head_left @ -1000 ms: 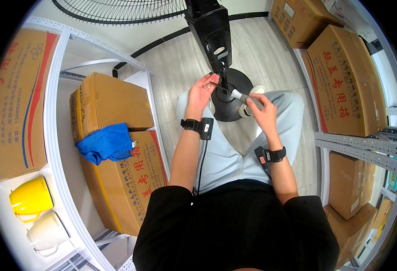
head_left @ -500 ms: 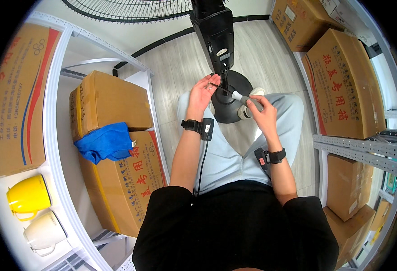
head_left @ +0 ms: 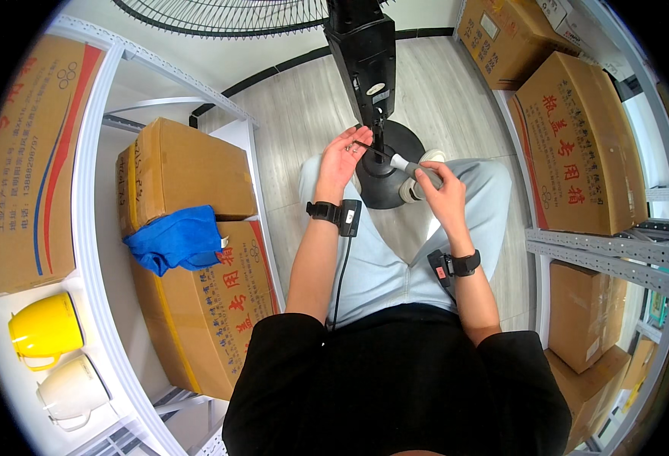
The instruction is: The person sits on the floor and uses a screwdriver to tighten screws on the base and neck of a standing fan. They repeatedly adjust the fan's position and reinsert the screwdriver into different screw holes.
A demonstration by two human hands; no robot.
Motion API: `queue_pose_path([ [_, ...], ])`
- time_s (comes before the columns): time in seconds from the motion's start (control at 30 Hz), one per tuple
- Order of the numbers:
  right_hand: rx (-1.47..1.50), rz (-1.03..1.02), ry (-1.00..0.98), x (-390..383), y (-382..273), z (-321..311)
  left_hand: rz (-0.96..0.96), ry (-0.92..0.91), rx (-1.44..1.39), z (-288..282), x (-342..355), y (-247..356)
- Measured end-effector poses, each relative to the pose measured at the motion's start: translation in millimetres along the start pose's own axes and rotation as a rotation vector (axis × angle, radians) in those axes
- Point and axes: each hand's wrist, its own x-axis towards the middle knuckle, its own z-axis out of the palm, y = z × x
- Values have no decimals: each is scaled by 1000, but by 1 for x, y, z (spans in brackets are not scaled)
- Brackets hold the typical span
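Observation:
My right hand [head_left: 445,193] grips the grey handle of a screwdriver [head_left: 414,168], which has a white collar and a thin dark shaft pointing left. The shaft's tip is at my left hand [head_left: 340,161], which lies palm up with its fingers stretched out. Small shiny bits, perhaps screws, show on that palm; they are too small to tell. Just beyond my hands rises the black post of a standing fan [head_left: 363,72], with its round black base [head_left: 392,137] between my feet. The fan's wire cage [head_left: 228,17] reaches across the top.
White metal shelves [head_left: 91,152] on the left hold cardboard boxes [head_left: 198,171], a blue cloth [head_left: 173,242], a yellow mug [head_left: 45,327] and a white mug [head_left: 74,389]. More boxes [head_left: 578,144] fill the right shelves. Straps with small black devices circle both my wrists.
The whole view has shifted very slightly. My hands and the screwdriver stay almost where they were, the tip still at the left palm.

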Motion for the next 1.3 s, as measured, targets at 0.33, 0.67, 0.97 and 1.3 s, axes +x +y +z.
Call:
queue_pose_path([
  [0.33, -20, 68, -39, -2, -9, -1, 15, -24, -61, -5, 0, 1],
  [0.67, 23, 145, -45, -2, -2, 2, 17, -40, -114, -3, -1, 1],
  [0.97, -36, 7, -38, -3, -5, -2, 0, -84, -11, -6, -1, 2],
  [1.3, -43, 89, -97, -5, -14, -3, 37, -97, -126, -5, 0, 0],
])
